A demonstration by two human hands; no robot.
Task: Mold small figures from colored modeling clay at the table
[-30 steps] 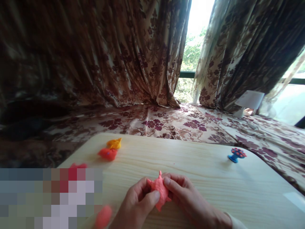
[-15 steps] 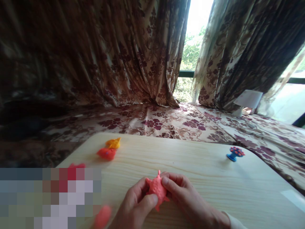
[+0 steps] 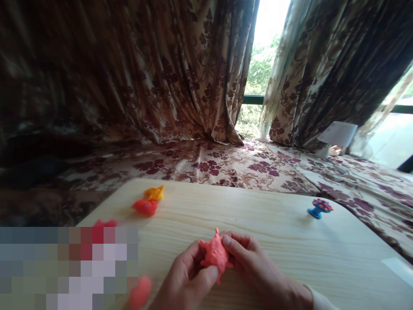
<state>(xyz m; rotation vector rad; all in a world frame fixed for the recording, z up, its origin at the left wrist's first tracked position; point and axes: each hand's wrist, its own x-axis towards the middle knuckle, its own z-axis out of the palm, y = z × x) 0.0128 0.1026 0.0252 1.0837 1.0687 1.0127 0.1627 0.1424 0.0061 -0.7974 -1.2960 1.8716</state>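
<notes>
Both my hands hold a pink clay figure [image 3: 215, 254] with small pointed bits, just above the pale wooden table [image 3: 274, 254]. My left hand [image 3: 187, 280] pinches it from the left, thumb pressed on its lower side. My right hand [image 3: 258, 271] grips it from the right, thumb on its top. Both hands have their fingers closed on the clay.
An orange clay piece [image 3: 145, 207] and a yellow one [image 3: 155, 193] lie at the table's far left. A blue clay mushroom with red dots [image 3: 319, 208] stands at the far right. A pink clay lump [image 3: 140, 292] lies near the front. Patterned fabric and curtains lie behind the table.
The clay figure has been turned slightly between my fingers; my left thumb has shifted lower on it. The hands stay in the same place.
</notes>
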